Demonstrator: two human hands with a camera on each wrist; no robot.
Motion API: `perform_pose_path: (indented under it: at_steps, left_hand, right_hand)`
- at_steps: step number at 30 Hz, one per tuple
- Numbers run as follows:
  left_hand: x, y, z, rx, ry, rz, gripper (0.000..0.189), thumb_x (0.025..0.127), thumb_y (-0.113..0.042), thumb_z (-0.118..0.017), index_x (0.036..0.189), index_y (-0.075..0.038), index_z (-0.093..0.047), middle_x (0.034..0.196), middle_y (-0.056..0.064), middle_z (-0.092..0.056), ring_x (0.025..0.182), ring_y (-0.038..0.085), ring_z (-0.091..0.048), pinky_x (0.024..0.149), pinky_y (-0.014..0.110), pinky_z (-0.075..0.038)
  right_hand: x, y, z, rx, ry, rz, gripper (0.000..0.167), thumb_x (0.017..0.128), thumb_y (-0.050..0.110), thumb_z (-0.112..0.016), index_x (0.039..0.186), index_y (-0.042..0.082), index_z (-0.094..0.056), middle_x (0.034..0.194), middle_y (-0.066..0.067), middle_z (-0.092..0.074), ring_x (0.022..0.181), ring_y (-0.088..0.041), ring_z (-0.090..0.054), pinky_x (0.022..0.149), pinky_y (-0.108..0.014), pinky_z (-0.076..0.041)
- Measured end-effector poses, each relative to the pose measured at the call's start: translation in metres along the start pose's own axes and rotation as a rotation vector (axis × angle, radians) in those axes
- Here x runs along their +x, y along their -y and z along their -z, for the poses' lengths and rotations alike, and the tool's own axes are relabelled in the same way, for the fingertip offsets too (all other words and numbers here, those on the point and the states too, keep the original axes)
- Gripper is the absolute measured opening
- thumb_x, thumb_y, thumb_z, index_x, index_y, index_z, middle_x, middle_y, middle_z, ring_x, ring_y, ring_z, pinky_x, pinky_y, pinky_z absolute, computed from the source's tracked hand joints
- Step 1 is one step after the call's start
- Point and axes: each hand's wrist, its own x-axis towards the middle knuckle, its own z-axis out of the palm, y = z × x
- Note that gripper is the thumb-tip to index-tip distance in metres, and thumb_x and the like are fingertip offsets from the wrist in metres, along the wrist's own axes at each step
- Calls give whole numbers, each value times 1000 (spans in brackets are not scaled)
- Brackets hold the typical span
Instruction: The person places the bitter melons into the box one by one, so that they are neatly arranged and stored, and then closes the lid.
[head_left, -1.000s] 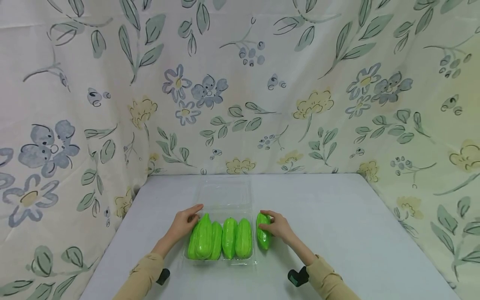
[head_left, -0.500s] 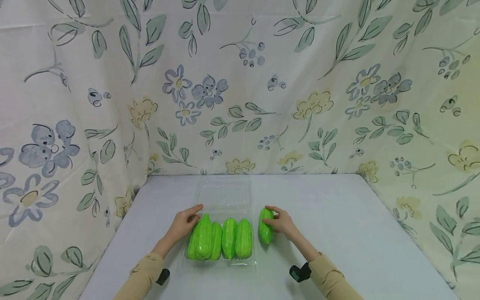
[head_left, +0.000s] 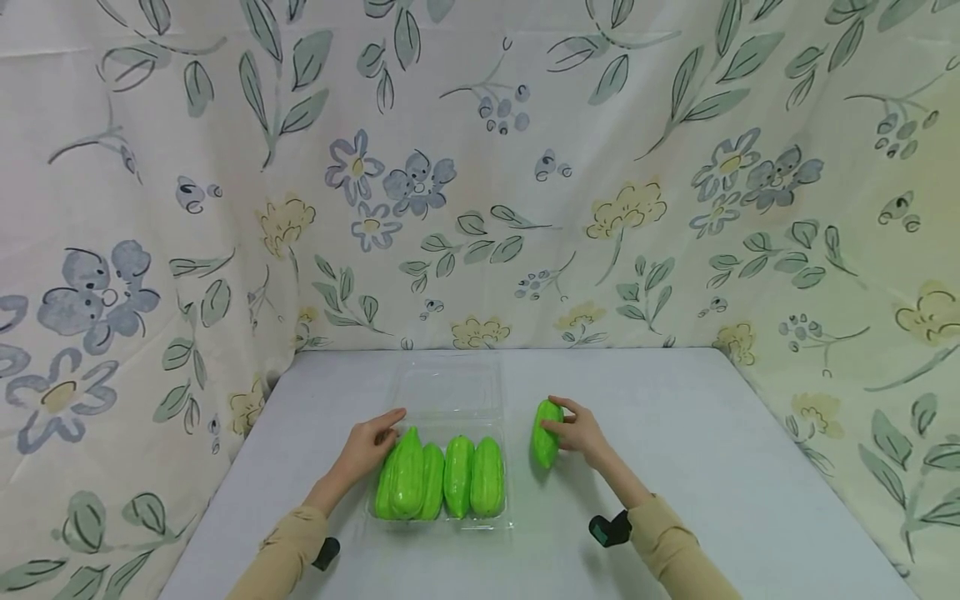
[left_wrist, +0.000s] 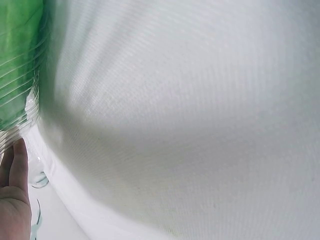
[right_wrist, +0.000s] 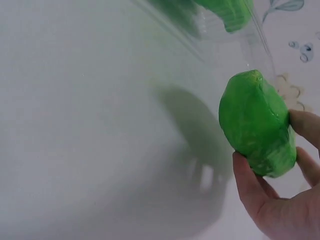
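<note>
My right hand (head_left: 581,432) pinches a bright green, ridged, gourd-like vegetable (head_left: 546,435) between thumb and fingers, to the right of a clear plastic clamshell box (head_left: 508,508). In the right wrist view this vegetable (right_wrist: 255,117) hangs over the table, its shadow cast apart from it. Several more green vegetables (head_left: 487,477) lie side by side in the box, one on top of others at the left. At the box's back left corner rests my left hand (head_left: 367,443), fingers stretched along the rim. The left wrist view catches those fingers (left_wrist: 19,167) against the clear ribbed wall.
The box's transparent lid (head_left: 448,387) lies folded back flat behind it. Both sit on a white table (head_left: 660,433). A floral cloth (head_left: 480,208) hangs behind the table and along its sides. Black wrist devices (head_left: 609,529) show below the forearms.
My right hand has carried the green vegetable up, back and to the right, away from the box's right side. The left hand and the box have stayed put.
</note>
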Motion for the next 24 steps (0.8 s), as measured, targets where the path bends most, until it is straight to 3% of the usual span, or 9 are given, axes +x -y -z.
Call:
perform_pose_path:
  at_steps: [3,18,24]
  left_hand:
    - [0,0,0,5,5,3,39,89,1,-60,128,-3,-59,131,15,-59,101,23,-65,78,31,-53]
    - [0,2,0,-17,-4,-6,39,88,3,-61,126,-3,-60,130,15,-60,75,9,-55,66,21,-48]
    - [1,4,-1,-22,-17,-23,38,88,2,-61,126,-3,-61,129,16,-61,73,2,-51,64,19,-46]
  right_hand:
    - [3,-1,3,20,-4,-8,56,89,17,-66,140,6,-45,127,-32,-52,105,-32,-59,74,-40,-57]
    - [12,2,8,45,-12,-17,57,89,20,-66,141,11,-44,130,-29,-50,109,-33,-56,77,-40,-56]
    - [10,5,9,69,-6,-14,58,89,22,-66,142,12,-44,130,-29,-49,109,-32,-56,80,-41,-56]
